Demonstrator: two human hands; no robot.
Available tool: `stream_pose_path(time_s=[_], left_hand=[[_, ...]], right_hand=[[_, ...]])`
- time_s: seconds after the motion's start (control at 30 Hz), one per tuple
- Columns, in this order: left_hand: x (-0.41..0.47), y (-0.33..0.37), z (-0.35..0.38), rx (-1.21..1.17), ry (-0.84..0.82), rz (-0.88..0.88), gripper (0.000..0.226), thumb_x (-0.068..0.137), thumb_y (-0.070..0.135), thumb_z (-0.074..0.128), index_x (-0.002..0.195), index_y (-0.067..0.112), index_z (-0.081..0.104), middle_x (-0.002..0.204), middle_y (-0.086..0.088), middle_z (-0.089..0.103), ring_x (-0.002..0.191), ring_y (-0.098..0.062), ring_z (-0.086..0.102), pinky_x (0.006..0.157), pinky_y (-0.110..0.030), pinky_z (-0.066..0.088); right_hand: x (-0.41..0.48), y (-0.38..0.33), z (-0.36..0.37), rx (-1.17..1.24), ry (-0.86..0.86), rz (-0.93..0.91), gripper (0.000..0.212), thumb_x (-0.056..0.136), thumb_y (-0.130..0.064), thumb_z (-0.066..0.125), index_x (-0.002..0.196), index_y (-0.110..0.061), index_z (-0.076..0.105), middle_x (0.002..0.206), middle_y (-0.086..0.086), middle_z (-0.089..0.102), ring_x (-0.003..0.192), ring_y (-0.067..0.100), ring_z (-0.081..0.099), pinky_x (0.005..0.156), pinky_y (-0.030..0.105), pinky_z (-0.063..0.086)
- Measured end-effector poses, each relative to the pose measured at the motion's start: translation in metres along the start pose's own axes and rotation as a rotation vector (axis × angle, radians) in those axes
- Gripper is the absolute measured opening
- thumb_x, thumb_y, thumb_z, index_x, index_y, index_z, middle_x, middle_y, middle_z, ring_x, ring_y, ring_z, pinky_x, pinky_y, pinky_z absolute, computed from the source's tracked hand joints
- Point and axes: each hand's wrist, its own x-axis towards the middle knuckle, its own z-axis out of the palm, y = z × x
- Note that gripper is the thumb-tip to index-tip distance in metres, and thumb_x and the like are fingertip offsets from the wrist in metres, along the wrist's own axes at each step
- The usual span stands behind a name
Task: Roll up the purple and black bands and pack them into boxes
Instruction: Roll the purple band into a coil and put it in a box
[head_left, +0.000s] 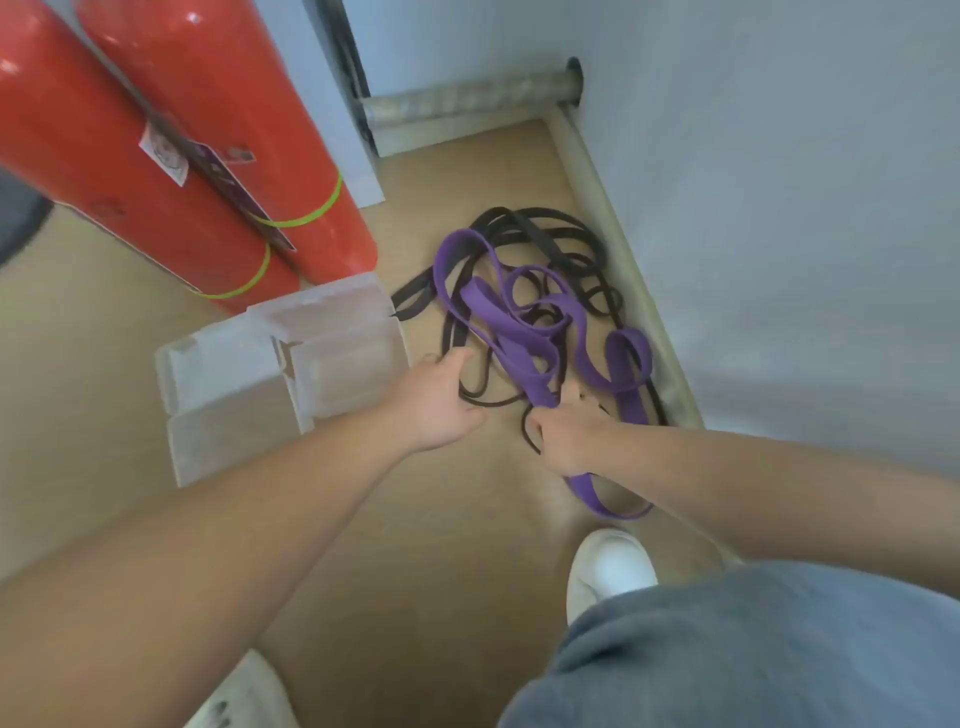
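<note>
Purple bands (524, 338) and black bands (540, 228) lying tangled on floor by wall. Right hand (569, 436) gripping 1 purple band; left hand (439, 402) half-curled, touching black band.

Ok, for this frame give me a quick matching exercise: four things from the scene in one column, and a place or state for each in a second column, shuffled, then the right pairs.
Column one
1. purple bands
2. clear plastic boxes
3. red rolls
4. right hand

Column two
A. leaning upright at the left, ringed by thin green bands
B. closed around a purple strip
C. tangled with the black bands on the floor by the wall
D. lying empty on the floor, left of the tangle

Pairs: 1-C, 2-D, 3-A, 4-B
</note>
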Motion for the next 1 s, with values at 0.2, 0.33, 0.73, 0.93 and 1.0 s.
stream_pose_path(time_s=[0.2,0.33,0.73,0.93,1.0], left_hand=[[-0.006,-0.005,0.002,0.040,-0.043,0.013,0.084,0.088,0.043,0.066,0.157,0.026,0.020,0.147,-0.012,0.043,0.128,-0.030,0.051,0.101,-0.033,0.042],[-0.007,-0.006,0.001,0.026,-0.037,0.037,0.083,0.089,0.041,0.066,0.157,0.024,0.021,0.145,-0.013,0.045,0.130,-0.030,0.049,0.102,-0.031,0.040],[-0.019,0.004,-0.037,0.075,0.116,0.235,0.076,0.086,0.037,0.071,0.150,0.023,0.034,0.137,-0.008,0.055,0.124,-0.025,0.055,0.097,-0.035,0.048],[-0.020,0.008,-0.077,0.074,0.236,0.299,0.051,0.087,0.030,0.067,0.134,0.018,0.052,0.102,-0.002,0.062,0.091,-0.025,0.059,0.072,-0.029,0.039],[-0.020,0.005,-0.085,0.057,0.322,0.316,0.041,0.086,0.031,0.066,0.125,0.019,0.058,0.092,0.000,0.058,0.095,-0.032,0.062,0.073,-0.031,0.042]], right_hand=[[-0.002,0.009,0.008,0.016,-0.077,-0.073,0.062,0.094,-0.019,0.052,0.153,-0.024,0.033,0.147,0.022,0.037,0.137,0.040,0.037,0.110,0.046,0.043],[-0.004,0.011,0.003,0.260,0.039,-0.125,0.062,0.091,-0.018,0.058,0.151,-0.029,0.044,0.145,0.016,0.040,0.136,0.031,0.044,0.107,0.036,0.044],[-0.075,-0.005,-0.106,0.744,0.319,-0.401,0.051,0.083,-0.004,0.069,0.127,-0.025,0.057,0.116,-0.002,0.062,0.093,0.023,0.067,0.084,0.042,0.058],[-0.103,-0.024,-0.153,0.615,0.470,-0.485,0.049,0.082,-0.004,0.064,0.128,-0.023,0.057,0.107,-0.006,0.067,0.084,0.012,0.067,0.074,0.028,0.057],[-0.110,-0.030,-0.163,0.564,0.518,-0.497,0.050,0.081,-0.005,0.064,0.127,-0.023,0.058,0.103,-0.009,0.066,0.090,0.014,0.064,0.085,0.031,0.055]])
